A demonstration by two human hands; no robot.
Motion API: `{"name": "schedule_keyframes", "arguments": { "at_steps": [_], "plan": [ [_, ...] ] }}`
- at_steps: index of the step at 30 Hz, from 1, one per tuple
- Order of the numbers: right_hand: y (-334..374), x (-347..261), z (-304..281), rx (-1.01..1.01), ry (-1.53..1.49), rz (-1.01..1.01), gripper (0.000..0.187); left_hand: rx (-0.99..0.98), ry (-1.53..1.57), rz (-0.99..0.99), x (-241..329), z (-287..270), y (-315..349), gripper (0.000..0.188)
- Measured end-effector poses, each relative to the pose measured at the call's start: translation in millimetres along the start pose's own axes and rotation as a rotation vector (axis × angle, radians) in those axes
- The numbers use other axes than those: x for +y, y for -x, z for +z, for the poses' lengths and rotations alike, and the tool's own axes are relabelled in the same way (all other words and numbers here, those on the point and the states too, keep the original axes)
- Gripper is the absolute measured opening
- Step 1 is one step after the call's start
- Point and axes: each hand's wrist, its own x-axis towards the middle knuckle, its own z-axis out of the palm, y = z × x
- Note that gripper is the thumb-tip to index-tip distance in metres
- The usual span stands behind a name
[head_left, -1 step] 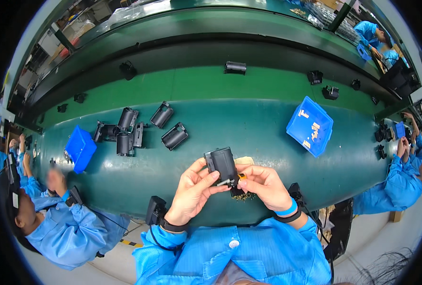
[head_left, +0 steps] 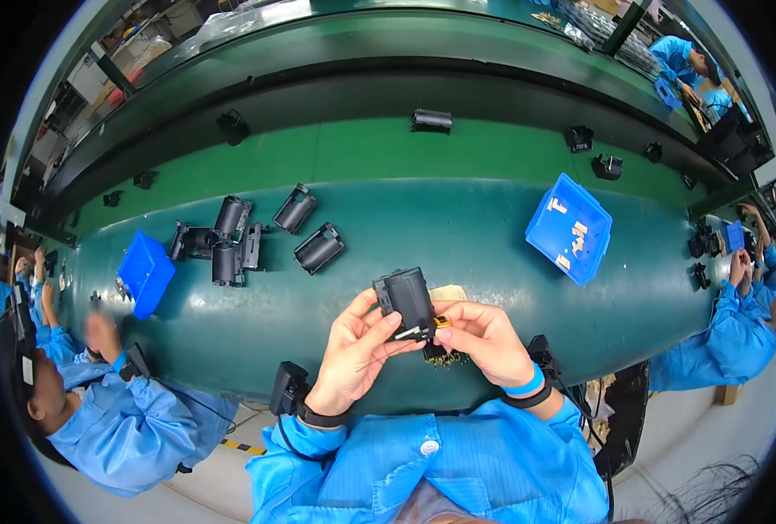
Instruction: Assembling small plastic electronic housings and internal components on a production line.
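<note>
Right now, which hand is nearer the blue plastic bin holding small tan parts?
Right. The right hand sits below-left of the blue plastic bin; the left hand is farther left, beyond the black part both hold.

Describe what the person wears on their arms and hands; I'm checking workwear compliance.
Both forearms are in bright blue smock sleeves with a white button at the front. The left hand is bare, with a black wristband. The right hand is bare too, with a blue band above a black one.

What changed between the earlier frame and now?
Nothing visibly changed. The left hand and right hand hold the black housing as before, with the small yellow part at its lower edge. The blue bin and loose black housings stayed put.
</note>
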Motion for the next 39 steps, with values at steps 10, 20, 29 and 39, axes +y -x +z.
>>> {"name": "schedule_keyframes", "arguments": {
  "at_steps": [10,20,29,39],
  "plan": [
    [-3,21,3,0.005,0.034,-0.119,0.007,0.096,-0.063,0.183,-19,2,10,0.042],
    [-5,25,-2,0.004,0.052,-0.074,0.008,0.089,-0.164,0.244,-24,4,10,0.062],
    [-7,29,-6,0.019,0.082,-0.056,0.010,0.088,-0.158,0.214,-28,3,8,0.063],
    [-8,30,-9,0.023,0.100,-0.031,0.010,0.113,-0.191,0.195,-30,3,5,0.061]
  ]
}}
